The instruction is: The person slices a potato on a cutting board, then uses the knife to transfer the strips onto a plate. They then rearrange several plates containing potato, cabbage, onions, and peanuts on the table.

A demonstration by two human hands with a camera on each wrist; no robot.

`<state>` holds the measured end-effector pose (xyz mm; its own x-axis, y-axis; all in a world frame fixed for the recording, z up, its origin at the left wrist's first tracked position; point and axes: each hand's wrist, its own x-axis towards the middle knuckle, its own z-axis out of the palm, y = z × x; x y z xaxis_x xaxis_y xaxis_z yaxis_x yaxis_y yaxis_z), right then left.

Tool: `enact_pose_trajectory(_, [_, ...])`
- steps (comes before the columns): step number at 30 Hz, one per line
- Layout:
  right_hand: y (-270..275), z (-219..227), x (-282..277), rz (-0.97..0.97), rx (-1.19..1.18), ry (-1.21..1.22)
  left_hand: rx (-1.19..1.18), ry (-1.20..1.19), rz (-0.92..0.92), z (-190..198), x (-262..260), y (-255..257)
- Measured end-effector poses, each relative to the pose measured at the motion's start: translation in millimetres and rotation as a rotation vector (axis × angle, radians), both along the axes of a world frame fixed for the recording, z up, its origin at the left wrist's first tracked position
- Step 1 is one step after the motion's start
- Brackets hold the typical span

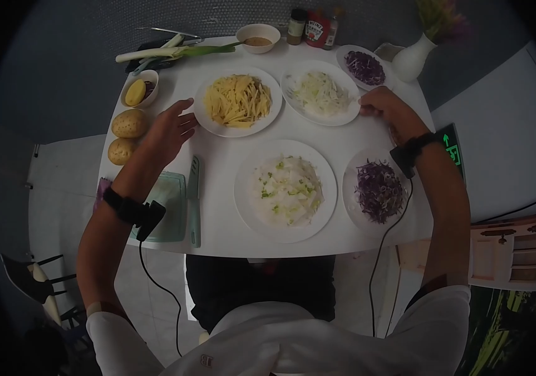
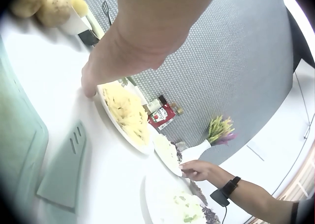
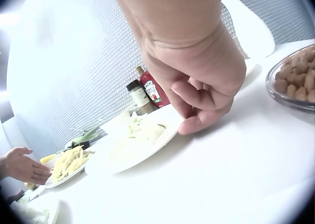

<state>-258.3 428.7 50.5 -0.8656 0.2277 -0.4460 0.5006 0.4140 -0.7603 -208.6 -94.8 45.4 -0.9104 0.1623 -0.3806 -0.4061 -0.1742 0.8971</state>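
Note:
My left hand (image 1: 172, 130) is beside the left rim of a white plate (image 1: 273, 119) heaped with yellow potato strips (image 1: 238, 100). Its fingers are extended and hold nothing. On the other side, my right hand (image 3: 202, 93) pinches the rim of a second white plate (image 3: 170, 135), which carries pale shredded vegetable (image 1: 322, 93). Thumb and fingertips meet at that rim in the right wrist view. Nearer my body sits a larger plate (image 1: 243, 213) of white and green chopped vegetable (image 1: 288, 191). Shredded purple cabbage (image 1: 379, 191) fills a plate to its right.
Potatoes (image 1: 129, 124), a green cutting board (image 1: 177, 207) and a green slotted spatula (image 1: 194, 200) are at left. Leeks (image 1: 180, 52), a sauce bowl (image 1: 258, 31), and bottles (image 1: 317, 30) line the back. A vase (image 1: 413, 57) and a glass bowl of nuts (image 3: 298, 76) stand at right.

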Motion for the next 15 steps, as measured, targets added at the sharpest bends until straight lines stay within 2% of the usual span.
enact_pose_trajectory(3, [-10, 2, 7, -0.044, -0.080, -0.043, 0.011, -0.001, -0.018, -2, 0, -4])
enact_pose_trajectory(5, [-48, 35, 50, -0.121, -0.124, 0.248, 0.016, 0.000, -0.024, -2, 1, -6])
enact_pose_trajectory(6, [-44, 33, 46, -0.125, -0.125, 0.249, 0.024, 0.002, -0.026, -1, 1, -7])
enact_pose_trajectory(8, [-29, 23, 22, -0.052, -0.201, 0.084, 0.041, 0.011, -0.037, -6, 0, -12])
enact_pose_trajectory(11, [-13, -14, -18, -0.125, -0.203, -0.054, 0.044, 0.010, -0.030, -2, 5, -8])
enact_pose_trajectory(15, [-14, -19, -26, -0.132, -0.228, -0.080, 0.035, 0.003, -0.014, -2, 7, -9])
